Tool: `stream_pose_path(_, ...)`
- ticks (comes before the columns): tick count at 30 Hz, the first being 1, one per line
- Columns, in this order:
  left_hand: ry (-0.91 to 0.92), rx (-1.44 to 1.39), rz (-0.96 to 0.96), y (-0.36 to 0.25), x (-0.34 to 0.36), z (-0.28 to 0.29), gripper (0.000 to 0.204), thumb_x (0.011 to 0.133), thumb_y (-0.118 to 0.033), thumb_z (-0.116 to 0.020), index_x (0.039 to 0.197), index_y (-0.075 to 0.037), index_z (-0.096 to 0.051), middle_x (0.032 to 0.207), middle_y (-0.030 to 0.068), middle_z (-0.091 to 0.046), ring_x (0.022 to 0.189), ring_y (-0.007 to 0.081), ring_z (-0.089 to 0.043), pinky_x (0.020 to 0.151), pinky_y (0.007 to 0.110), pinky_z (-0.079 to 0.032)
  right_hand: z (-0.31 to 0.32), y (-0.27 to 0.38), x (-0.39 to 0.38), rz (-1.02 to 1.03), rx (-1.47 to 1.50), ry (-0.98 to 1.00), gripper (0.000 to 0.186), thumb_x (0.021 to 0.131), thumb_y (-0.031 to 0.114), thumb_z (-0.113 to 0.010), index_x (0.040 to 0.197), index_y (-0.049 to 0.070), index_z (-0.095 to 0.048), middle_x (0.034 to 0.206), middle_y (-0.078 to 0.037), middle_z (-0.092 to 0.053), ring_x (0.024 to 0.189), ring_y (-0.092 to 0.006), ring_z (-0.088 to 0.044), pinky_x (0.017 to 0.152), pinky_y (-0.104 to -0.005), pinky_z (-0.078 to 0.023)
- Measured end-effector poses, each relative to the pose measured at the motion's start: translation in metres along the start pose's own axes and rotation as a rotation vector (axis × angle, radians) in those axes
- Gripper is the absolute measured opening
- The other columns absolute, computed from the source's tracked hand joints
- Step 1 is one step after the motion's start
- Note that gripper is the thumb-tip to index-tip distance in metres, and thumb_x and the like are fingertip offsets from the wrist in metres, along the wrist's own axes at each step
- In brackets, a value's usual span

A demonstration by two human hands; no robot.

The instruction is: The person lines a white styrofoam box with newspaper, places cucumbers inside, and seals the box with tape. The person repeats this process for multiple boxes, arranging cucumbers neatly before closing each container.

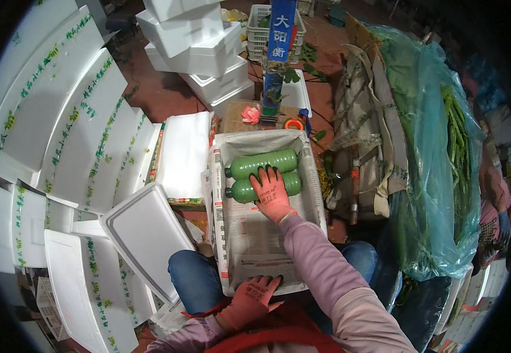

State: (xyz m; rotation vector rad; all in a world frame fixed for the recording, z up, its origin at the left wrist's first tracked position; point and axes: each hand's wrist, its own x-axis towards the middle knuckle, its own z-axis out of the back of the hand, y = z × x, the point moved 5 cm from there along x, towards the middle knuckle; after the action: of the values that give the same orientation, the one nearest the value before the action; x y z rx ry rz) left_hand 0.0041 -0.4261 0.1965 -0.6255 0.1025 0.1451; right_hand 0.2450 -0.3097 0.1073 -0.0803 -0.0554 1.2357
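Observation:
Two green plastic bottles lie side by side across the far part of a white foam box lined with newspaper. The far bottle and the near bottle both have dark caps pointing left. Over the near bottle, my right hand, in a pink glove with dark fingertips, lies with its fingers spread, the tips reaching toward the far bottle. My left hand, gloved alike, rests at the box's near edge with its fingers stretched out and nothing visible in them.
White foam boxes are stacked at left, with a foam lid leaning near my knee. More foam boxes rise behind. A blue post, orange tape roll and pink flower stand beyond. Bagged green vegetables lie at right.

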Motion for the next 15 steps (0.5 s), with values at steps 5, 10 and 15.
stream_pose_path(5, 0.073, 0.082, -0.003, 0.002, 0.004, -0.007, 0.053, 0.086, -0.036, -0.070, 0.131, -0.011, -0.056, 0.117, 0.0115, -0.063, 0.106, 0.0309, -0.062, 0.088, 0.043, -0.052, 0.031, 0.002, -0.004, 0.021, 0.158, -0.052, 0.075, 0.075, 0.034, -0.079, 0.137, 0.006, -0.047, 0.131, -0.016, -0.051, 0.124, -0.0354, -0.048, 0.107, -0.0509, -0.037)
stream_pose_path(10, 0.101, 0.090, 0.001, 0.005, 0.003, -0.016, 0.052, 0.086, -0.033, -0.070, 0.132, -0.013, -0.056, 0.118, 0.0098, -0.063, 0.107, 0.0302, -0.062, 0.087, 0.043, -0.052, 0.083, -0.014, -0.035, -0.269, 0.933, -0.538, 0.076, 0.073, 0.022, -0.083, 0.137, 0.002, -0.047, 0.127, -0.018, -0.056, 0.115, -0.0354, -0.055, 0.100, -0.0437, -0.045)
stream_pose_path(15, 0.113, 0.079, -0.007, 0.006, 0.002, -0.021, 0.048, 0.088, -0.033, -0.068, 0.129, -0.013, -0.056, 0.119, 0.0103, -0.062, 0.108, 0.0300, -0.062, 0.087, 0.042, -0.053, 0.027, 0.002, -0.042, -0.908, 2.102, -0.472, 0.066, 0.082, 0.016, -0.080, 0.138, 0.000, -0.047, 0.126, -0.014, -0.060, 0.115, -0.0248, -0.059, 0.096, -0.0377, -0.050)
